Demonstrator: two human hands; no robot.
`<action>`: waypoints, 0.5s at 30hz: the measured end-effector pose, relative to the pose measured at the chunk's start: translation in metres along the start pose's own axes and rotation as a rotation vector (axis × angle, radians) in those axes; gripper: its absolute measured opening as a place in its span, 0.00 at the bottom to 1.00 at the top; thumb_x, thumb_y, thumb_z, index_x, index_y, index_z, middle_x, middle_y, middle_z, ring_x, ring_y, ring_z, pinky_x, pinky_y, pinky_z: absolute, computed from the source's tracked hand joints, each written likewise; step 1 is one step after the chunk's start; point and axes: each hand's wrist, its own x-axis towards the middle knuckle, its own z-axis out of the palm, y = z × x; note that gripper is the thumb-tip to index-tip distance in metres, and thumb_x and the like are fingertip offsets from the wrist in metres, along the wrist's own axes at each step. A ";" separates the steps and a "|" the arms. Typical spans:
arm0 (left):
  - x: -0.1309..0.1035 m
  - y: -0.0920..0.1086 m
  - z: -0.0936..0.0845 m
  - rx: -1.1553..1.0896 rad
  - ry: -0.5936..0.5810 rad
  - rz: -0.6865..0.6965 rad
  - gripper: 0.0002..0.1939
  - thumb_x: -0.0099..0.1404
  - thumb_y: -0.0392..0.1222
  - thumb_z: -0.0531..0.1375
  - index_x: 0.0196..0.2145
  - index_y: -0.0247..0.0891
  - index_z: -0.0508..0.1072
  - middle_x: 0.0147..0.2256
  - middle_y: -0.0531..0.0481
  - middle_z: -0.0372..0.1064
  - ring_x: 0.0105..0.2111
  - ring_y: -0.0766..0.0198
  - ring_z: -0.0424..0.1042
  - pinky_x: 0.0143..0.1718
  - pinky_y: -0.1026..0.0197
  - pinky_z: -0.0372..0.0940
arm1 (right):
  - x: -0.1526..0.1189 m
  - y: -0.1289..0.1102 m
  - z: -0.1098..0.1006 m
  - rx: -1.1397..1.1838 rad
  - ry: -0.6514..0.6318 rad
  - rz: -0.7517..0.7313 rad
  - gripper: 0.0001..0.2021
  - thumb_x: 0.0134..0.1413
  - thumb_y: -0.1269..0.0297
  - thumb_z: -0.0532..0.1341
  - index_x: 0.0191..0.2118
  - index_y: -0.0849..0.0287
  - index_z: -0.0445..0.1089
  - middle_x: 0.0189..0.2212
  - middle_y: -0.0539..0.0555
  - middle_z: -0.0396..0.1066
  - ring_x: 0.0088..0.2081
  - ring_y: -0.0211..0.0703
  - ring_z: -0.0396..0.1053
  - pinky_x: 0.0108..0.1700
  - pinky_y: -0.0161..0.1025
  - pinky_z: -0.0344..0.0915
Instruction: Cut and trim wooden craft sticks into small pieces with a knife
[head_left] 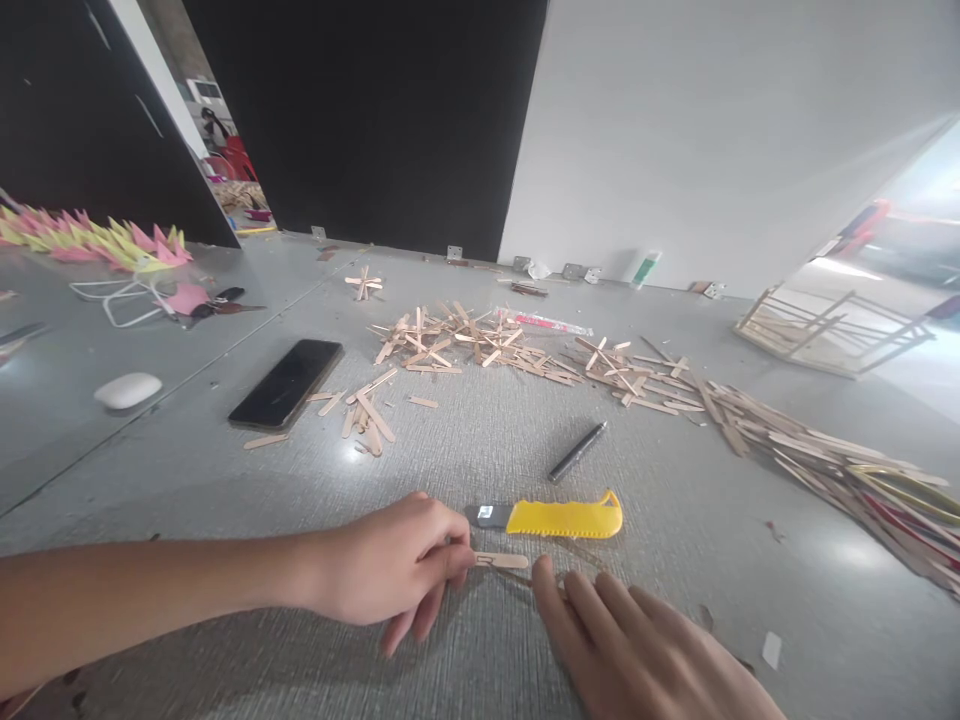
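Note:
My left hand [409,565] is closed, with thumb and forefinger pinching one end of a wooden craft stick [502,561]. A small dark marking shows on the stick, and its rounded free end points right. Palm down, my right hand [637,640] lies low over the table, its fingers stretched out and the forefinger tip just beyond the stick's end. Nothing shows in this hand, though its underside is hidden. Thin brownish strips [514,578] lie beside its fingertips. Just behind the stick rests a yellow utility knife [566,516] with its blade end to the left. Farther back is a dark pen [577,452].
Loose craft sticks [450,340] lie heaped across the middle, with long strips [795,430] at right. A black phone [286,383], a white oval object [128,390] and scissors [217,303] are at left. A stick frame [832,330] stands right, before the upright panels.

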 end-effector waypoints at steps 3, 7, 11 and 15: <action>0.001 -0.002 0.000 -0.003 0.000 -0.003 0.17 0.80 0.45 0.47 0.33 0.39 0.63 0.19 0.56 0.69 0.11 0.73 0.64 0.16 0.72 0.56 | 0.002 -0.003 0.000 -0.054 0.003 -0.004 0.21 0.61 0.80 0.49 0.56 0.71 0.70 0.29 0.52 0.72 0.26 0.41 0.71 0.25 0.40 0.66; 0.001 -0.002 0.002 0.004 0.011 -0.005 0.17 0.80 0.46 0.47 0.32 0.39 0.64 0.19 0.56 0.69 0.11 0.74 0.64 0.15 0.73 0.55 | 0.005 -0.007 0.003 -0.130 0.013 0.044 0.21 0.58 0.81 0.50 0.54 0.71 0.71 0.27 0.51 0.70 0.23 0.40 0.67 0.24 0.40 0.61; 0.001 0.000 0.003 0.016 0.011 -0.007 0.17 0.79 0.43 0.47 0.33 0.39 0.65 0.18 0.57 0.67 0.11 0.74 0.63 0.15 0.74 0.55 | 0.009 -0.010 0.007 -0.095 -0.025 0.180 0.09 0.57 0.77 0.55 0.36 0.57 0.68 0.24 0.48 0.65 0.22 0.40 0.65 0.23 0.41 0.58; 0.001 0.000 0.004 0.032 0.025 0.011 0.15 0.78 0.41 0.46 0.33 0.39 0.64 0.17 0.58 0.65 0.11 0.74 0.62 0.15 0.74 0.55 | 0.015 -0.015 -0.001 -0.118 -0.055 0.193 0.07 0.56 0.74 0.58 0.32 0.54 0.63 0.21 0.46 0.63 0.20 0.41 0.64 0.21 0.39 0.55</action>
